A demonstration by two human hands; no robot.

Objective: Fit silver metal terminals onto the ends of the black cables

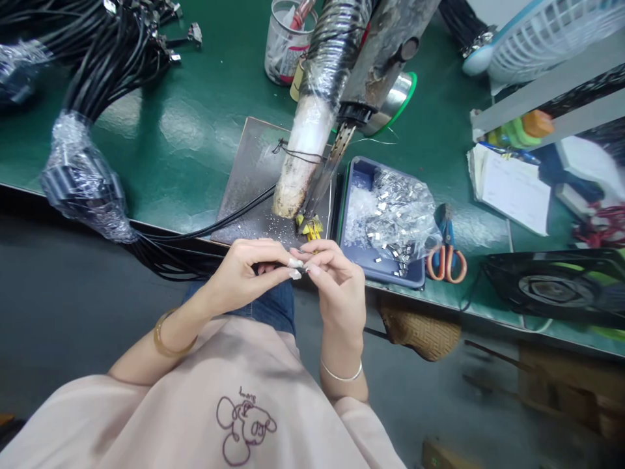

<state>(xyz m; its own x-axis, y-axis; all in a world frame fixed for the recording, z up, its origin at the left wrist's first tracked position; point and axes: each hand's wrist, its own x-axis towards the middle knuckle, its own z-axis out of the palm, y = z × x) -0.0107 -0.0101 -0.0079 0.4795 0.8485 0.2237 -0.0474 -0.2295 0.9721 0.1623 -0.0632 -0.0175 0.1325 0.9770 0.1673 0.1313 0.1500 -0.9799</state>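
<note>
Both hands meet at the table's front edge, fingertips pinched together over a tiny dark and shiny piece [305, 268], too small to name. My left hand [249, 270] is closed in a pinch, with white wrapping on its thumb and fingertip. Opposite it, my right hand [336, 273] pinches the same spot between thumb and forefinger. Just beyond the fingers, a soldering iron [322, 176] points down, its tip near a yellow piece [310, 227]. Black cables [219, 225] run from the left onto a grey board [244, 169] behind the hands.
A blue tray [349, 254] holds a plastic bag of small metal connectors [400, 208]. Orange-handled scissors [445, 260] lie beside it. A wrapped tube [312, 124] hangs over the board. At left lies a plastic-wrapped cable bundle [83, 176]; at right, a black fan [556, 286].
</note>
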